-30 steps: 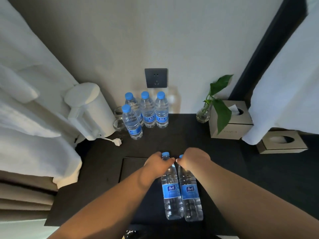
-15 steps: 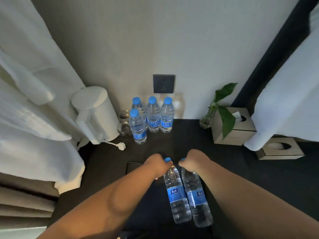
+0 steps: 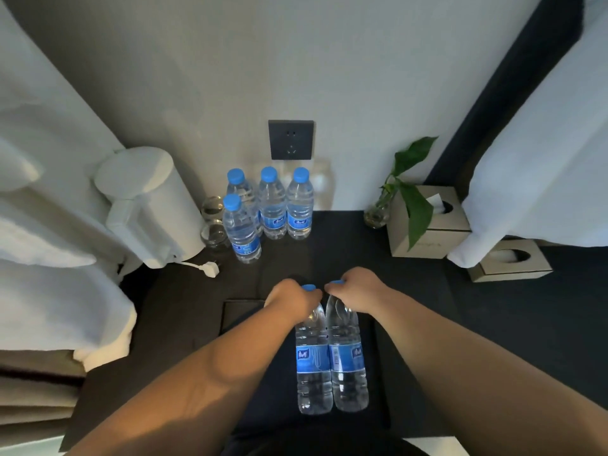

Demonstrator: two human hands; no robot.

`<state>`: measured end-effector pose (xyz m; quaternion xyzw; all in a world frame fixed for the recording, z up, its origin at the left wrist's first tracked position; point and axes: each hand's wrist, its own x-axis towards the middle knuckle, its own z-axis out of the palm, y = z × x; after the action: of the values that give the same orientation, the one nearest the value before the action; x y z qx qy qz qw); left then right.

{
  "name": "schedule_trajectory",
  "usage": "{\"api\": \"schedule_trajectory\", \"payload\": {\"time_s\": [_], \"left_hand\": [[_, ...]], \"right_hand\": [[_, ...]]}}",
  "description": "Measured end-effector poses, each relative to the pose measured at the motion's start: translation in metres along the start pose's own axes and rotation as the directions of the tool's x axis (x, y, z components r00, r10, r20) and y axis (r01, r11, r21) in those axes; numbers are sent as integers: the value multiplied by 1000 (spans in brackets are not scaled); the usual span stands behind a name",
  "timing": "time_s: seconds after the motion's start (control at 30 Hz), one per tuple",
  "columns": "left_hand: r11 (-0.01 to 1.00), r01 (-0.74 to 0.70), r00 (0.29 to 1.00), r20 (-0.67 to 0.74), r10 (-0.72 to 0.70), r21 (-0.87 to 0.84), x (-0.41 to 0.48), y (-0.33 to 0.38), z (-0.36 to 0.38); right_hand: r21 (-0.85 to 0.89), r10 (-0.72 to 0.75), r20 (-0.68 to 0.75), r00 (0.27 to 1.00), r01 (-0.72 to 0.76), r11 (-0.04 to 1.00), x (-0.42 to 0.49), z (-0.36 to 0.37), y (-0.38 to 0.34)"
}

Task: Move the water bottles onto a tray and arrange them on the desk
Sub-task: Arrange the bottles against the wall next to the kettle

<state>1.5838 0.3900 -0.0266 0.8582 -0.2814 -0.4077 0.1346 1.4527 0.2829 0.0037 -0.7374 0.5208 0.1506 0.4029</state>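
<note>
On the tray [image 3: 240, 315], the two bottles [image 3: 312, 360] have barely shifted, possibly just set down. The left hand [image 3: 291, 299] and right hand [image 3: 357, 291] still grip their necks. Beyond the tray, four bottles [image 3: 272, 205] remain to move.

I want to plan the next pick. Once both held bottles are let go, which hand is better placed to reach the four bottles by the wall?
Probably the left hand: the four bottles stand on its side, beside the kettle. The right hand would have to cross over.
</note>
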Motion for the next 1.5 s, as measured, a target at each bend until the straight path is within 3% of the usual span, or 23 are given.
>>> {"api": "schedule_trajectory", "payload": {"time_s": [0.13, 0.33, 0.63, 0.83, 1.0, 1.5], "left_hand": [[983, -156, 987, -52, 152, -93, -10, 6, -37], [939, -339, 939, -79, 334, -57, -30, 4, -87], [843, -538, 800, -296, 521, 31, -44, 20, -140], [814, -550, 751, -316, 579, 186, -41, 28, -169], [797, -529, 762, -249, 597, 293, -34, 29, -179], [808, -460, 796, -233, 559, 368, -15, 39, -177]], "right_hand": [[-48, -165, -22, 986, 164, 985, -9, -30, -11], [-266, -384, 66, 921, 387, 883, -33, -67, -40], [-380, -561, -78, 824, 496, 781, -50, -90, -96], [-365, -595, -196, 780, 505, 782, -50, -90, -114], [-426, -627, -174, 759, 516, 743, -44, -87, -119], [-544, -608, -167, 776, 442, 713, -9, -78, -126]]}}
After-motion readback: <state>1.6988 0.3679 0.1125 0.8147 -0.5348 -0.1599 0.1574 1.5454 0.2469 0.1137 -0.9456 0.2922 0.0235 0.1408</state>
